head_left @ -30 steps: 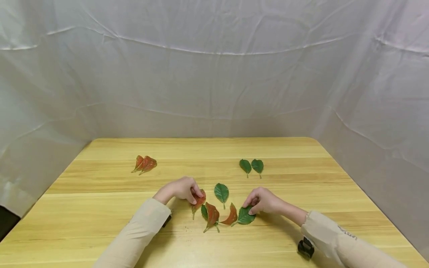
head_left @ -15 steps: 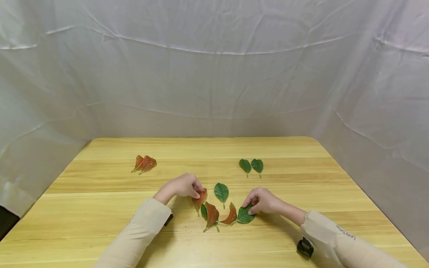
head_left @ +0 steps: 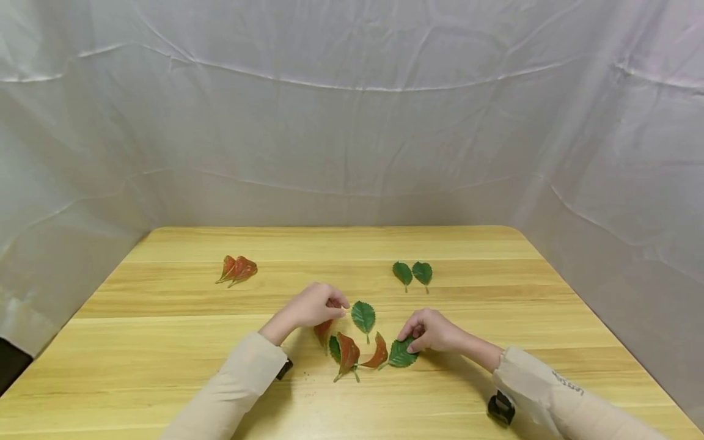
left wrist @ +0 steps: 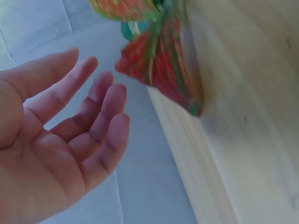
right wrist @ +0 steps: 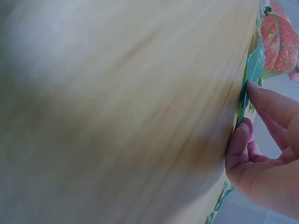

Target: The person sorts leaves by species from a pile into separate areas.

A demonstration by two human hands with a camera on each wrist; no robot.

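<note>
My left hand [head_left: 316,305] hovers over a red leaf [head_left: 323,333], partly hidden below it in the head view. In the left wrist view its fingers are loosely bent, with nothing between them, and the red leaf [left wrist: 156,63] is apart from the fingertips. At the right end of the curved row, my right hand [head_left: 434,330] pinches the edge of a green leaf [head_left: 403,354] between thumb and fingers. Between the hands lie a curled red leaf [head_left: 348,353] overlapping a small green leaf [head_left: 334,348], and another red leaf [head_left: 378,352]. A single green leaf [head_left: 363,317] lies above the row.
Two overlapping red leaves [head_left: 239,269] lie at the far left of the wooden table [head_left: 165,342]. Two green leaves [head_left: 412,273] lie side by side at the back right. Pale sheeting [head_left: 352,134] stands behind the table and along both sides.
The left hand has let go of the red leaf and moved right and slightly away, towards the single green leaf. That red leaf sits closer to the row. The right hand has stayed put.
</note>
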